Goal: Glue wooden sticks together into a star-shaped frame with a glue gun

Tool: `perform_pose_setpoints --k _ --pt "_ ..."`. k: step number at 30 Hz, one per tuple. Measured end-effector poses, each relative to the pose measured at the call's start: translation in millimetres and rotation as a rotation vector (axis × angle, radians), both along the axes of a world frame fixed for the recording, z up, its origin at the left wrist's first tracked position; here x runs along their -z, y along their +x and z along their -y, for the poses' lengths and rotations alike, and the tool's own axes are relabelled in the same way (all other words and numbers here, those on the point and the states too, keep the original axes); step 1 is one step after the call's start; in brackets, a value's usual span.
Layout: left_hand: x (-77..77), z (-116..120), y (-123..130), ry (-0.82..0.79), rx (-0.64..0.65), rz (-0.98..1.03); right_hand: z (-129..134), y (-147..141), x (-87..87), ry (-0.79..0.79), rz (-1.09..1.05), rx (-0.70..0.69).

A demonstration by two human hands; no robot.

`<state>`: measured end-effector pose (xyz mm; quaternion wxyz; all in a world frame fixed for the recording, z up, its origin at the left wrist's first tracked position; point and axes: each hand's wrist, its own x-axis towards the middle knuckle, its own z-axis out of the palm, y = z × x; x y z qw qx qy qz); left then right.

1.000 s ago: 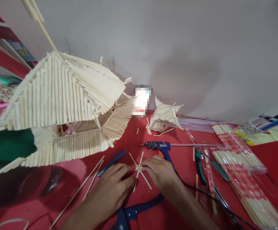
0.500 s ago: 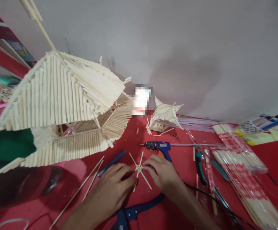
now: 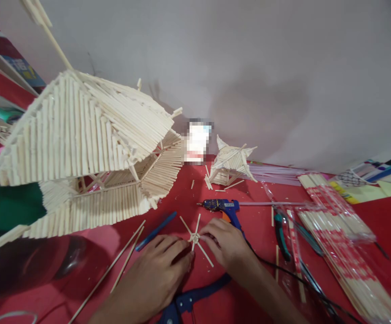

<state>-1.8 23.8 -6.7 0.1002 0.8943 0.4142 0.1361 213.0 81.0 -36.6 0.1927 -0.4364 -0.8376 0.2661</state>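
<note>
A small star-shaped frame of wooden sticks (image 3: 195,238) lies on the red tabletop, with thin spokes running out from a little ring. My left hand (image 3: 161,270) is closed on its left side, covering the lower-left spokes. At the ring's right edge, the thumb and fingers of my right hand (image 3: 227,240) are pinched together on the frame, hiding a spoke there. Just beyond my right hand rests a blue hot glue gun (image 3: 220,205) with a glue stick in its back. A blue pen (image 3: 156,231) lies past my left hand, and a blue-handled cutter (image 3: 185,301) sits between my forearms.
A large stick-built pavilion (image 3: 80,130) fills the left, above a dark bottle (image 3: 29,265). A smaller stick roof (image 3: 232,164) stands at the back beside a blurred-out screen (image 3: 197,141). Packs of sticks (image 3: 343,256) and green-handled pliers (image 3: 282,236) lie right; a black cord crosses there.
My left hand has shifted slightly, its fingers now covering more of the frame's lower-left spoke. My right hand stays at the ring. The view has moved a little.
</note>
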Motion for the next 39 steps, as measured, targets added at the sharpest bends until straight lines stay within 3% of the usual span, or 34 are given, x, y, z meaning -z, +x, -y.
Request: perform_pose_setpoints --k 31,39 --pt "-1.1 2 1 -0.014 -0.005 -0.018 1 6 -1.2 -0.055 -0.078 0.002" --pt "-0.9 1 1 -0.013 -0.01 -0.026 5 5 -10.4 -0.083 -0.088 -0.023"
